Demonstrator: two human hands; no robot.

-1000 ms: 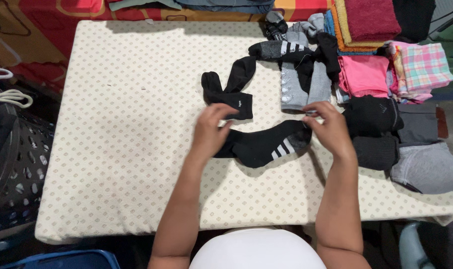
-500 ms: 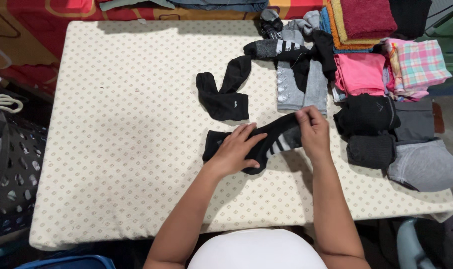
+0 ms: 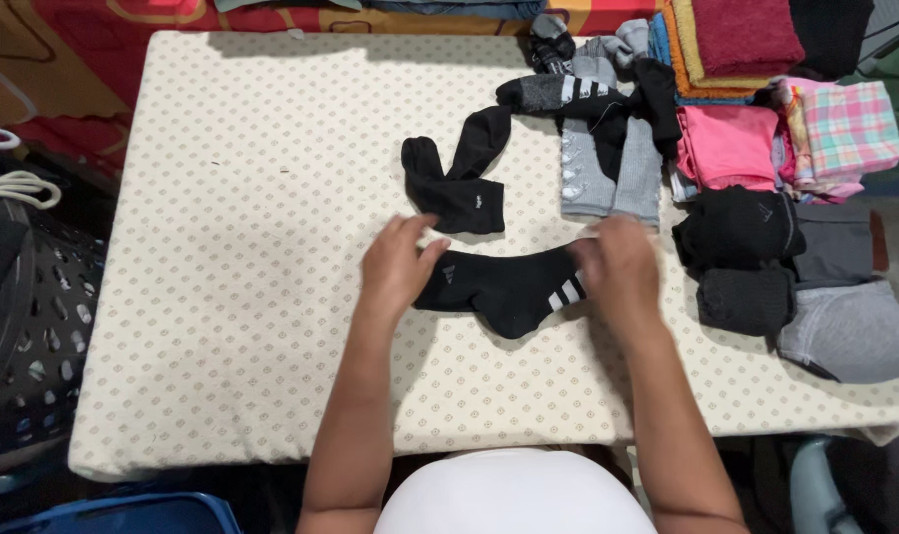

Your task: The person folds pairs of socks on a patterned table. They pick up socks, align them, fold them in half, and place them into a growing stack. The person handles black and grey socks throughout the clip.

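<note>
between flat, seemingly open hands [image 3: 398,265] [image 3: 617,265], black white-striped sock [image 3: 513,289] lies bent.

We take the striped sock [image 3: 513,289], lying flat on the padded table [image 3: 222,297], as our landmark. At its left end rests the left hand [image 3: 398,265]; at its right end, the right hand [image 3: 617,265]. Just behind it lies a folded sock pair [image 3: 456,183]. Behind and to its right we find a pair of long socks [image 3: 612,168], with another striped sock [image 3: 568,94] draped across them. To its right sit two rolled bundles [image 3: 741,257], with folded garments [image 3: 850,326] beyond them. Stacked towels [image 3: 736,40] lie far behind on the right. Far to its left, off the table, stands a laundry basket [image 3: 29,336].
</note>
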